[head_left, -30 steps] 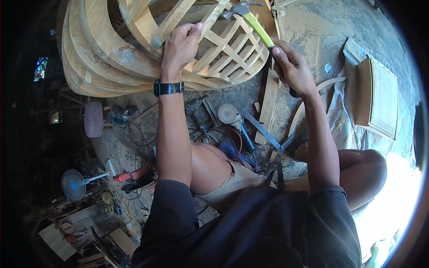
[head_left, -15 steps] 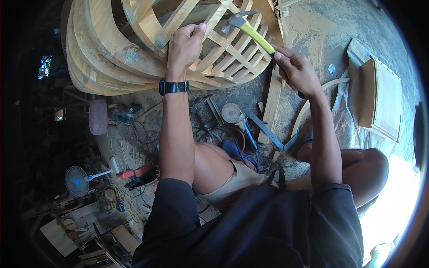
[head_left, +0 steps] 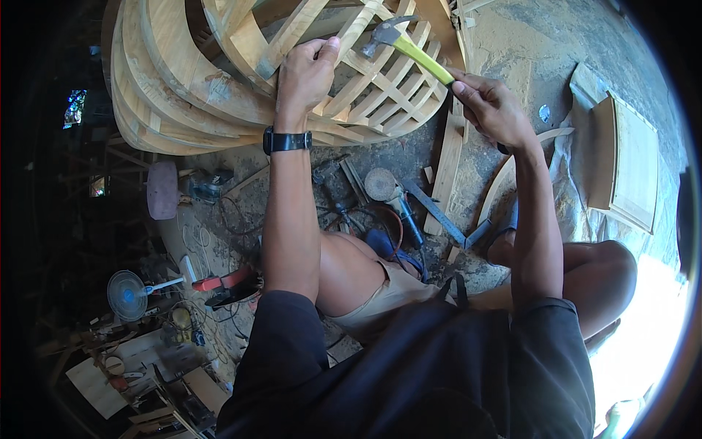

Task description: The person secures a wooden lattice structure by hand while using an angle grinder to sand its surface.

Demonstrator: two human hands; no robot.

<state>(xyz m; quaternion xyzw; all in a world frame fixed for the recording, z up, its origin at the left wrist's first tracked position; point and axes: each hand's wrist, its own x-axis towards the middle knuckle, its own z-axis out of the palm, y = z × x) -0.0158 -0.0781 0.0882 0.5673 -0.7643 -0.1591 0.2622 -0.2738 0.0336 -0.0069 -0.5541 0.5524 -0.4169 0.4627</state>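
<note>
Latticed wooden frame, built of broad curved ribs and thin crossing slats, fills the top of the view and rests on the sandy, sawdust-strewn floor in front of the seated person. Its curved ribs stack toward the left, and the slat lattice faces the hands on the right part of the frame.

To the right, a flat wooden panel with a raised centre lies on a pale sheet, well apart from the frame. A long plank lies on the floor just below the lattice, beside a curved wooden strip. Near the person's knee lie an angle grinder with its round disc up, a metal try square, and tangled cords. Farther left sit a small blue fan and a red tool.

The left hand, a black watch on its wrist, presses against the lattice, fingers curled and pinching at a slat; what they pinch is too small to tell. The right hand is closed around the end of a hammer with a yellow-green handle. The hammer slants up to the left, its steel head raised just over the slats near the left hand's fingertips.
</note>
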